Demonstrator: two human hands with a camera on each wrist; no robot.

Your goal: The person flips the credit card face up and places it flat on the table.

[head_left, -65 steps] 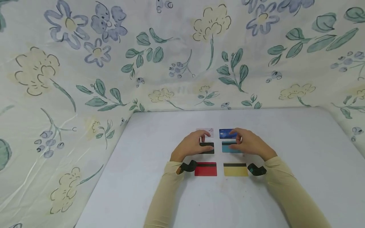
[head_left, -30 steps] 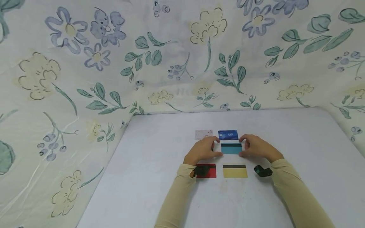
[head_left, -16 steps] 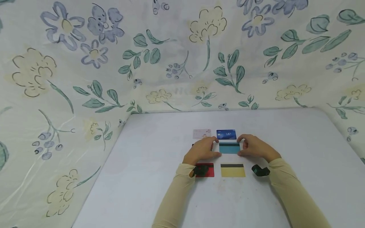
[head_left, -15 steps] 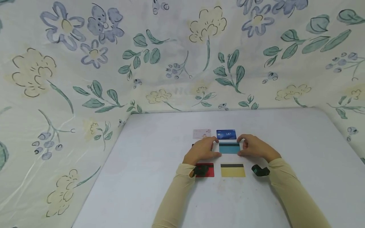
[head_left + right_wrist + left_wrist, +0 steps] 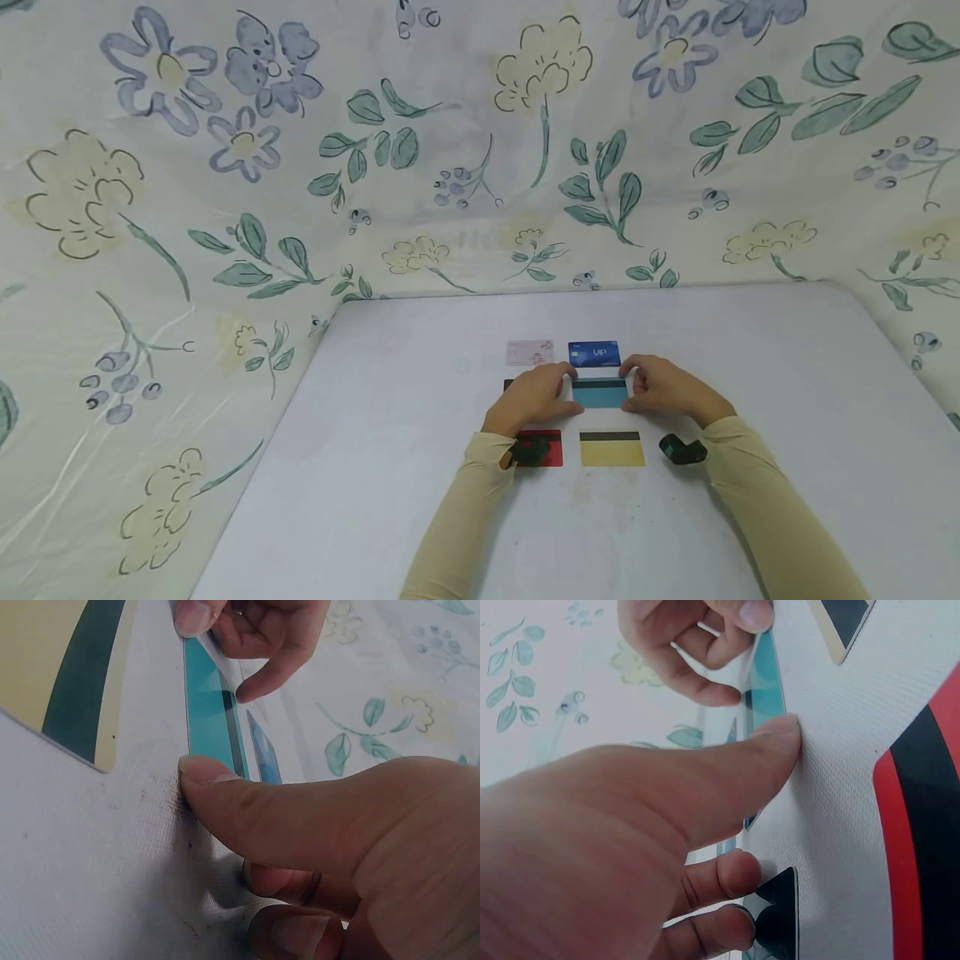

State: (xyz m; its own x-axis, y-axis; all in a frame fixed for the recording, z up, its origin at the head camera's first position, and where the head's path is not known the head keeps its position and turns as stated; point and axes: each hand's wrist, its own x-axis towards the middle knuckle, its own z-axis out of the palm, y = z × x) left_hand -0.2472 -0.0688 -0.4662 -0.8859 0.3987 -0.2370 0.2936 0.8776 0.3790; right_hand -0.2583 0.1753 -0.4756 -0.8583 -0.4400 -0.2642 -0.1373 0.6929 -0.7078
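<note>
A teal card (image 5: 599,395) with a dark stripe lies on the white table between both hands. My left hand (image 5: 531,395) grips its left end, thumb at the near corner and forefinger at the far one. At the right end, my right hand (image 5: 671,390) holds it the same way. Both wrist views show the thumbs on the card's near edge. Just behind is a blue VIP card (image 5: 594,354). A black card (image 5: 780,915) sits under the left hand's other fingers, mostly hidden in the head view.
Nearer the body lie a yellow card (image 5: 612,454) and a red card (image 5: 551,452), the latter partly covered by the left wrist's camera. A pale pink card (image 5: 529,352) is at the back left. Floral cloth (image 5: 465,167) rises behind the white table (image 5: 360,467).
My left hand has moved right from the black card to the teal one, and my right hand has shifted to its right end. Just now the teal card slid slightly left and nearer.
</note>
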